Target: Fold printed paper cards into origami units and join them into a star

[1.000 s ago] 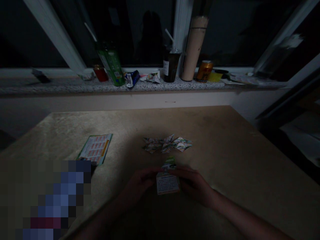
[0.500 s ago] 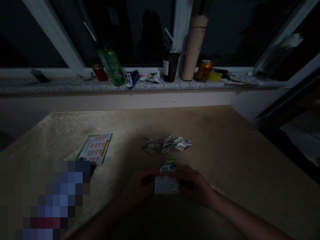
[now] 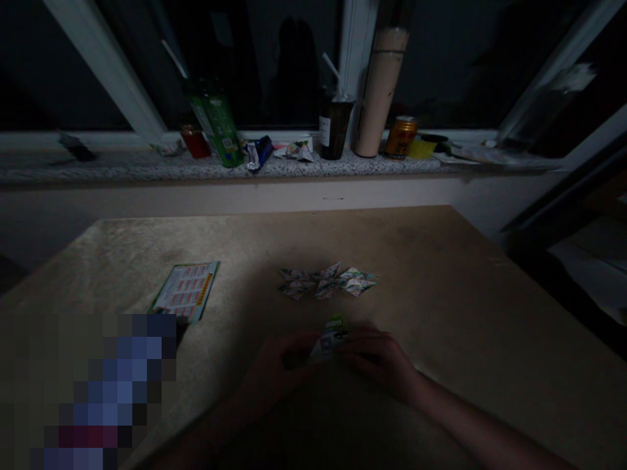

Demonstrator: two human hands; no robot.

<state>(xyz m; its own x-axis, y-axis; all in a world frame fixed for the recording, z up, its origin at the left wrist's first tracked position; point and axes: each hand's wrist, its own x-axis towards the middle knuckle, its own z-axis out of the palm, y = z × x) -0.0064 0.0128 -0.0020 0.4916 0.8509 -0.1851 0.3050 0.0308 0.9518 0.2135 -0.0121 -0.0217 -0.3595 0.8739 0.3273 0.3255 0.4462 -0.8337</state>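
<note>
A small piece of printed paper (image 3: 327, 343), green at its top and white below, is held between my two hands above the table. My left hand (image 3: 281, 359) grips its left side, fingers bent behind it and thumb near its lower edge. From the right, my right hand (image 3: 379, 356) pinches the paper with its fingertips. The paper looks folded, but dim light hides the exact crease. Just beyond it lie several folded paper pieces (image 3: 326, 282) with pointed ends, set close together on the table. Neither hand touches those.
A printed sheet stack (image 3: 185, 290) lies on the table (image 3: 416, 248) to the left. Along the windowsill (image 3: 289, 168) stand a green bottle (image 3: 218, 127), a dark cup (image 3: 334, 130) with a straw, a tall pink flask (image 3: 381, 98) and a gold can (image 3: 401, 137). A blurred patch covers the lower left.
The lower white, text-covered part of the paper has gone from sight, and the paper now looks smaller and tilted. My hands have drawn closer together around it. The folded pieces have stayed put.
</note>
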